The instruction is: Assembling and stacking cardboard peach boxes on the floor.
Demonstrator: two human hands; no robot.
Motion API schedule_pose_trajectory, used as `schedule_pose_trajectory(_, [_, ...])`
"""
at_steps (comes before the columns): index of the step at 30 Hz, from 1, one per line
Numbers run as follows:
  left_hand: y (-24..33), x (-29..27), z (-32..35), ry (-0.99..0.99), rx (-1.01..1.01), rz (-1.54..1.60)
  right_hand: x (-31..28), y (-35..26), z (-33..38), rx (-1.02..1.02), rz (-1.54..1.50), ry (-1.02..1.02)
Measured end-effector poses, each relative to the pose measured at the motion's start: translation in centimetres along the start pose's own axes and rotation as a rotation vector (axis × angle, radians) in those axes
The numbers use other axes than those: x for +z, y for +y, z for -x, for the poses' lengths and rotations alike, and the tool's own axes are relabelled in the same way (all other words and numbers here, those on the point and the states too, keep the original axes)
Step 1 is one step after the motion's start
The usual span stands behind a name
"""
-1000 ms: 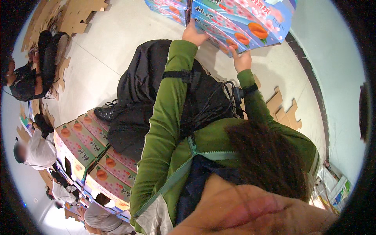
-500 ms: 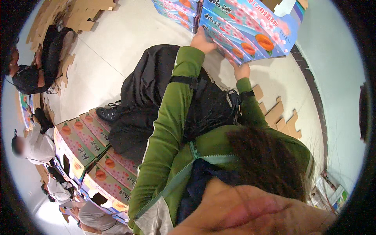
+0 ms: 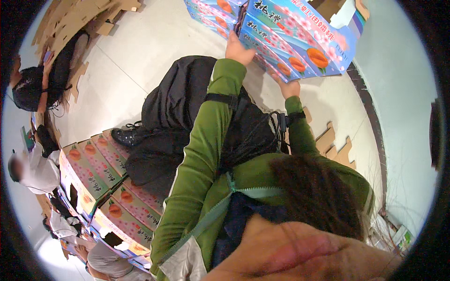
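A stack of blue cardboard fruit boxes (image 3: 300, 44), printed with pink blossoms and orange peaches, stands at the upper right. My left hand (image 3: 240, 50) grips its left lower corner, beside the gap to a neighbouring stack of blue boxes (image 3: 216, 16). Under the near right edge, my right hand (image 3: 289, 87) has hold of the same stack; its fingertips are hidden beneath the cardboard. Both arms, in green sleeves with black wrist straps, are stretched out forward.
Pink and green boxes (image 3: 101, 168) stand in rows at the lower left. Flattened cardboard (image 3: 79, 28) lies at the upper left, and loose pieces (image 3: 333, 145) lie near the right wall. Other people, one in a white top (image 3: 40, 171), are along the left side.
The blue stack sits slightly lower in view, with both my hands still on it. At the upper left, a person's arm has moved up, with a hand now showing.
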State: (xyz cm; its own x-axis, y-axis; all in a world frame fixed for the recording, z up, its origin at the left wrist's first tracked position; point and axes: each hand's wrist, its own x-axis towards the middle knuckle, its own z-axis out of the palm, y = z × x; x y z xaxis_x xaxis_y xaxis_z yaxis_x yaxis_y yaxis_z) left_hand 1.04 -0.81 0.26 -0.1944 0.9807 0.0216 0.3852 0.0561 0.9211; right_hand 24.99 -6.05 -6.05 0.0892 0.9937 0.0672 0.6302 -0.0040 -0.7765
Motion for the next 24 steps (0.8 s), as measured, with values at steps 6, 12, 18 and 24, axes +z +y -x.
schedule_pose_trajectory(6, [-1.5, 1.0, -1.6, 0.249, 0.112, 0.101, 0.2, 0.2, -0.1, -0.016, -0.148, -0.077])
schedule_pose_trajectory(12, [-2.7, 1.8, -2.5, 0.148, 0.086, 0.233, 0.6, 0.8, -0.3, -0.027, -0.049, -0.036])
schedule_pose_trajectory(18, [-1.6, 1.3, -1.9, 0.164, 0.087, 0.087, 1.0, 0.9, 0.0, -0.002, -0.030, -0.032])
schedule_pose_trajectory(24, [-0.8, 0.6, -1.7, 0.107, 0.002, 0.189, -1.9, -1.3, -0.7, 0.185, 0.734, -0.654])
